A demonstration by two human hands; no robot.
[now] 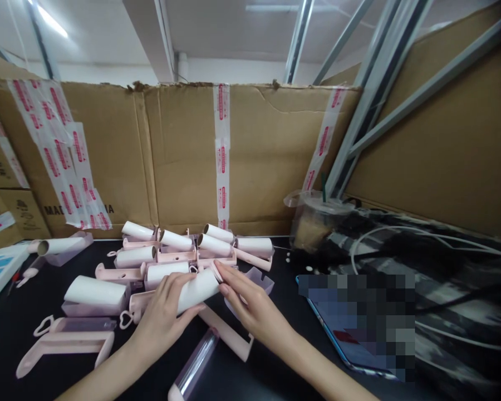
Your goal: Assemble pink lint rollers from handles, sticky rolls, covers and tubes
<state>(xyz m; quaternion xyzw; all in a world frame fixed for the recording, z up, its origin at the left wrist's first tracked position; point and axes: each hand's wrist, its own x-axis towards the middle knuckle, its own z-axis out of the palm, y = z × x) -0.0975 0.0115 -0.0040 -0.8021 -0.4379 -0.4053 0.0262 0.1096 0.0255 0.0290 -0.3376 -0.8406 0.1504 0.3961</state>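
Note:
A white lint roll (pixel 198 291) lies tilted in my left hand (pixel 167 303), its fingers over the top and the thumb beneath. My right hand (pixel 250 303) is closed at the roll's right end, its fingers and thumb on a small pink plastic end piece (pixel 216 273). Under my hands is a pink plastic holder arm (pixel 229 337). A clear tube cover with a pink end (pixel 196 359) lies in front of it. Behind and to the left, several white lint rolls (pixel 97 293) rest on clear covers, among pink holders (pixel 69 342), some with heart-shaped loops.
A blue-edged phone (pixel 338 340) lies on the black table to the right. Behind it stand a drink cup with a straw (pixel 315 220) and a heap of dark material with white cable (pixel 359 245). A taped cardboard wall (pixel 183 156) closes off the back.

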